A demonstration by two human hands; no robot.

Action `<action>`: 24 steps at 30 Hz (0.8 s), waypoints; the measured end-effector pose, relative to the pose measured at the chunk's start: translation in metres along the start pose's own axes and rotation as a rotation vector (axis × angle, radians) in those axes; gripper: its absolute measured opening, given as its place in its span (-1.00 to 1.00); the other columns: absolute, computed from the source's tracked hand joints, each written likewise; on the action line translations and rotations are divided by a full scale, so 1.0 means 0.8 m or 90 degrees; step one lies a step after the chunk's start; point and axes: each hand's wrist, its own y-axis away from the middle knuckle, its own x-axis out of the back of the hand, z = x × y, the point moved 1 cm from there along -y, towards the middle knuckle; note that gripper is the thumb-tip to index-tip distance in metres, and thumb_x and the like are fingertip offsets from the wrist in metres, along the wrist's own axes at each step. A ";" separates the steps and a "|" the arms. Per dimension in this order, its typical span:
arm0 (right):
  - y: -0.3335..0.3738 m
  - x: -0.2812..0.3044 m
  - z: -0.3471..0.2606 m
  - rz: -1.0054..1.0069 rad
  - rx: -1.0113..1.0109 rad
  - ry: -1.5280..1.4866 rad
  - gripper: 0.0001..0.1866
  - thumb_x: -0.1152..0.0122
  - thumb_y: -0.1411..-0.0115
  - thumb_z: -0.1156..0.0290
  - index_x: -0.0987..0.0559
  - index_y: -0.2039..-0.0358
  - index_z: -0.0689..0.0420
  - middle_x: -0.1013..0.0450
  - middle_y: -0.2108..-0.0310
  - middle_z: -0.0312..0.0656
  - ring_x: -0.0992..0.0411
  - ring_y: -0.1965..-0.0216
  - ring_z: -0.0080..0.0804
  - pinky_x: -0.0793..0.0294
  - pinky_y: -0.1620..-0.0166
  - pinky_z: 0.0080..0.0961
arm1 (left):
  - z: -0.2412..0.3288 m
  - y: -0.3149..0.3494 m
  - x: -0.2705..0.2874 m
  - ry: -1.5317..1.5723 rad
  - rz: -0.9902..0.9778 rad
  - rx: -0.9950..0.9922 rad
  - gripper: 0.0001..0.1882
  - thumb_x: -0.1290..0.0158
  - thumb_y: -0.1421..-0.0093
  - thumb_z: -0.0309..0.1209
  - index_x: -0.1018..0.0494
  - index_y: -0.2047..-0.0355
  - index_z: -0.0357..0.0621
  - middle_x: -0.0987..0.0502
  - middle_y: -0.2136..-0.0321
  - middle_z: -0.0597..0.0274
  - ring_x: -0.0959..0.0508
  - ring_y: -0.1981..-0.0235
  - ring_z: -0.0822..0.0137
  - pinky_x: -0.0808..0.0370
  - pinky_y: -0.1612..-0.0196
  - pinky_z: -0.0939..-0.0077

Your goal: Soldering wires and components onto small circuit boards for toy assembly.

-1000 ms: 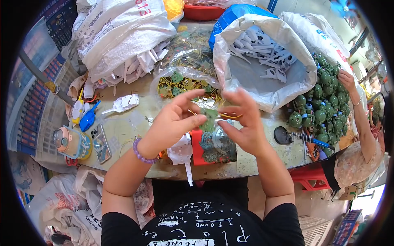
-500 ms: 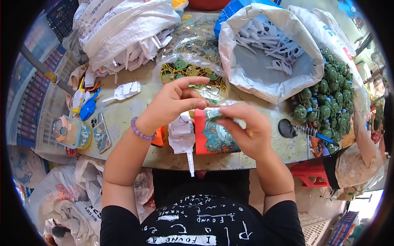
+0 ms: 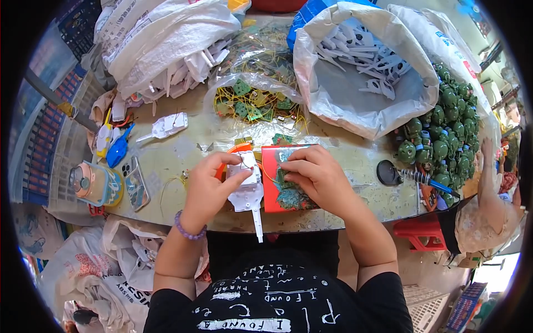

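Observation:
My left hand (image 3: 214, 180) curls over the upper left side of a white plastic housing (image 3: 247, 197), which lies on the table with its narrow stem toward me. Its thumb and index finger are on the housing beside a thin dark wire. My right hand (image 3: 316, 172) pinches a small green circuit board (image 3: 281, 176) over a red box (image 3: 270, 197) with a teal pattern. A yellow wire loops from the board toward the housing. Part of the board hides behind my fingers. An orange object (image 3: 240, 147) shows behind the housing.
Wired boards fill a clear bag (image 3: 258, 102) ahead. White parts lie in an open sack (image 3: 366, 119) and a second sack (image 3: 166, 44). Green figure-shaped parts (image 3: 438, 150) pile at right, near a screwdriver (image 3: 430, 182). A phone (image 3: 136, 183) and cup (image 3: 91, 183) stand left.
Both hands have come down and toward me. My left hand has moved from above onto the white housing. My right hand has lowered over the red box with the circuit board showing.

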 end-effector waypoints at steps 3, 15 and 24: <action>0.001 0.002 -0.002 -0.012 0.002 -0.007 -0.77 -0.31 -0.01 0.46 -0.61 0.25 0.13 -0.47 0.26 -0.19 -0.40 0.19 -0.19 -0.41 0.13 -0.33 | 0.002 -0.001 -0.017 0.254 -0.003 0.161 -0.87 -0.14 -0.12 -0.58 -0.47 0.30 -0.28 -0.59 0.23 0.11 -0.54 0.24 0.46 -0.46 0.17 0.62; 0.003 -0.009 0.006 0.034 0.023 0.023 -0.76 -0.31 0.01 0.45 -0.61 0.25 0.10 -0.47 0.25 -0.19 -0.40 0.15 -0.15 -0.42 0.10 -0.30 | 0.023 -0.001 -0.024 0.024 -0.031 -0.162 -0.87 -0.20 0.07 -0.51 -0.60 0.43 -0.14 -0.57 0.42 0.16 -0.54 0.25 0.19 -0.44 0.13 0.34; 0.092 0.013 0.006 0.486 -0.155 -0.112 -0.88 -0.08 -0.22 0.57 -0.51 0.23 0.30 -0.41 0.40 -0.20 -0.35 0.38 -0.48 -0.33 0.26 -0.64 | 0.039 -0.008 -0.031 -0.051 -0.032 -0.298 -0.87 -0.20 0.10 -0.55 -0.51 0.49 -0.16 -0.58 0.28 0.16 -0.54 0.10 0.09 -0.42 0.03 0.14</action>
